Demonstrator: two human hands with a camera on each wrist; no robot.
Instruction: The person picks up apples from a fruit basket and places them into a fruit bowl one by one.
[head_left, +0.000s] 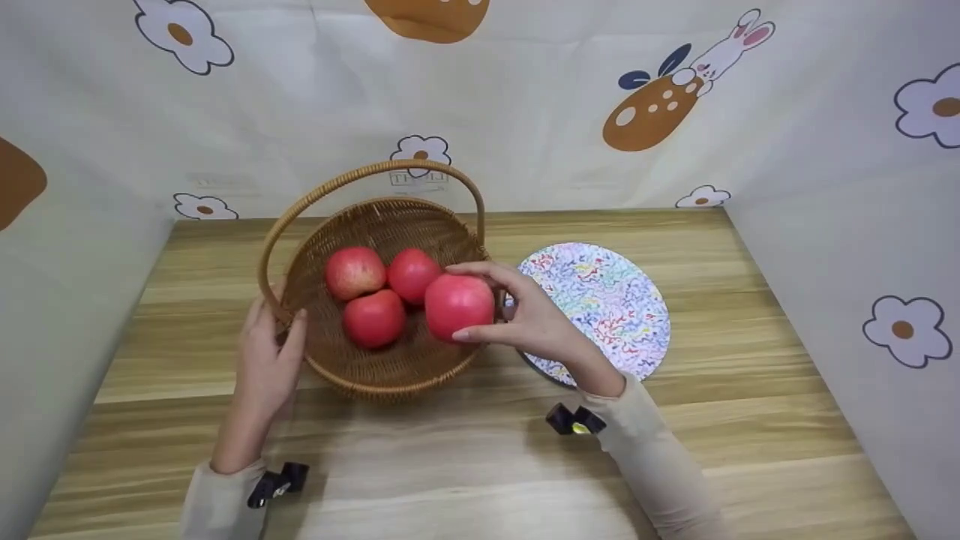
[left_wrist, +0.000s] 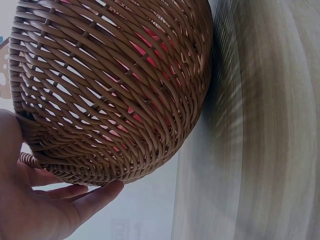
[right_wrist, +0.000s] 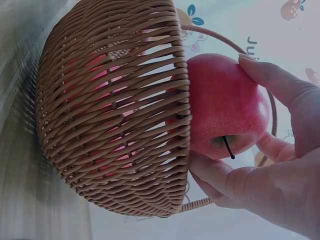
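Observation:
A round wicker basket [head_left: 390,375] with an arched handle stands on the wooden table, and several red apples [head_left: 373,319] lie inside it. My right hand [head_left: 529,315] grips another red apple [head_left: 459,307] between thumb and fingers at the basket's right rim. In the right wrist view this apple [right_wrist: 225,105] sits at rim level, its dark stem facing the palm. On the opposite side, my left hand [head_left: 270,360] holds the basket by its rim near the handle's foot. The left wrist view shows the fingers [left_wrist: 100,197] against the outside of the weave [left_wrist: 115,100].
To the right of the basket lies a round, multicoloured speckled board [head_left: 600,300], partly under my right hand and wrist. A pale printed cloth [head_left: 525,97] with flowers and a rabbit hangs behind the table [head_left: 750,337] and along both sides.

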